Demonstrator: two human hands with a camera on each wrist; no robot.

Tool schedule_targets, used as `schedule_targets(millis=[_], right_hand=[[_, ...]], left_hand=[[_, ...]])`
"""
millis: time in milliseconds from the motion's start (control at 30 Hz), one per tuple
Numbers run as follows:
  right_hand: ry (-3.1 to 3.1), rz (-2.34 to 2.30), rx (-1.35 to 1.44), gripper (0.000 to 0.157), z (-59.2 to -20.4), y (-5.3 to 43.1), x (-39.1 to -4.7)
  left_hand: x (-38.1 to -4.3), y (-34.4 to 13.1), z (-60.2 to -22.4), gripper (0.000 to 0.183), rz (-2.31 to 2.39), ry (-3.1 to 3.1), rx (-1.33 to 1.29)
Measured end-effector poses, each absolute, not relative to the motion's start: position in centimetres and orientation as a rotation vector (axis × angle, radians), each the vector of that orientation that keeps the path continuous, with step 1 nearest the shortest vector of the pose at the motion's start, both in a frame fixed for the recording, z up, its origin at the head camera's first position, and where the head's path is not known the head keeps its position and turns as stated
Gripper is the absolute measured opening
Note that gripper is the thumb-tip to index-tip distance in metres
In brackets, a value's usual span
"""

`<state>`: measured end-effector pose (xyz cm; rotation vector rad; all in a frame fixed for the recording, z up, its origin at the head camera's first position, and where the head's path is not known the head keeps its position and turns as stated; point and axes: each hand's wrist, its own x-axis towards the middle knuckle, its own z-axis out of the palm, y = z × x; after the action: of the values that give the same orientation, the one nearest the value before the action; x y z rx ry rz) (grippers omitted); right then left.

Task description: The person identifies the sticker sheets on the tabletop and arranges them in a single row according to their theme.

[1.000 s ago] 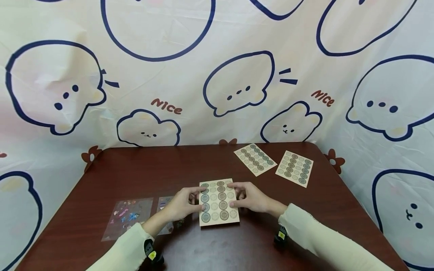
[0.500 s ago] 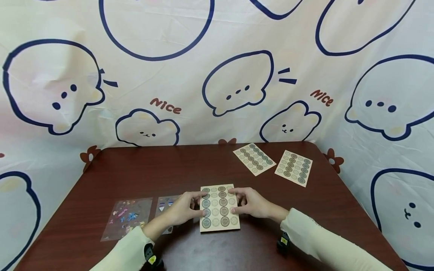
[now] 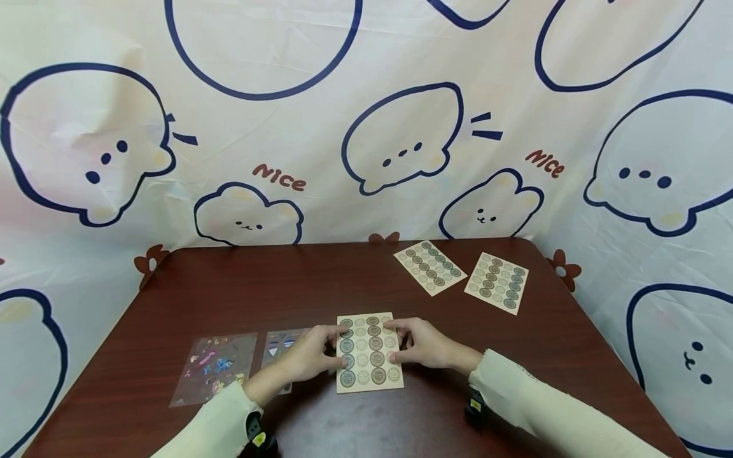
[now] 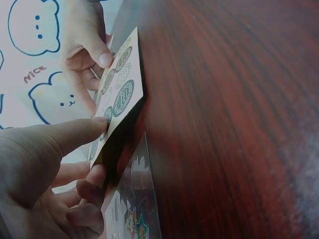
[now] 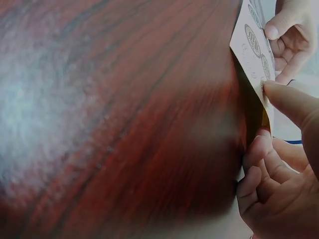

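A cream sticker sheet (image 3: 369,353) printed with rows of round grey-green, brown and pale seals is held between both hands near the front middle of the table. My left hand (image 3: 314,351) pinches its left edge, thumb on the printed face and fingers curled beneath. At the opposite edge my right hand (image 3: 420,343) grips it the same way. Seen from the left wrist, the sheet (image 4: 119,89) tilts above the wood, with a dark gap under it. In the right wrist view its underside looks gold and shadowed, and the right fingers (image 5: 259,149) sit below the edge.
Two similar sticker sheets (image 3: 431,268) (image 3: 496,283) lie at the table's back right. Left of the hands are a clear sheet with colourful stickers (image 3: 216,369) and another clear sheet (image 3: 277,346), partly hidden by the left hand. A cartoon-printed cloth (image 3: 321,140) hangs behind the dark wooden table (image 3: 240,286).
Both hands have brought the sticker sheet slightly nearer the front edge over the past second, mostly in the first half. Their hold on it stays the same.
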<state>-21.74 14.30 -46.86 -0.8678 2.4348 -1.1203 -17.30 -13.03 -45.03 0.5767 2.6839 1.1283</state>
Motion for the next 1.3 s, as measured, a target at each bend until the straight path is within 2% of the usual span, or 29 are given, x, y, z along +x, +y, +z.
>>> schedule_targets(millis=[367,1300], right_hand=[[2.474,-1.014,-0.867,0.064,-46.57,13.91,-21.83],[2.546,-0.866,-0.878,0.066,-46.53,13.44,-21.45]], left_hand=[[-17.10,-12.49,-45.10,0.062,0.924,2.828,0.479],[-16.73,-12.12,-44.95,0.061,0.752,2.917,0.456]])
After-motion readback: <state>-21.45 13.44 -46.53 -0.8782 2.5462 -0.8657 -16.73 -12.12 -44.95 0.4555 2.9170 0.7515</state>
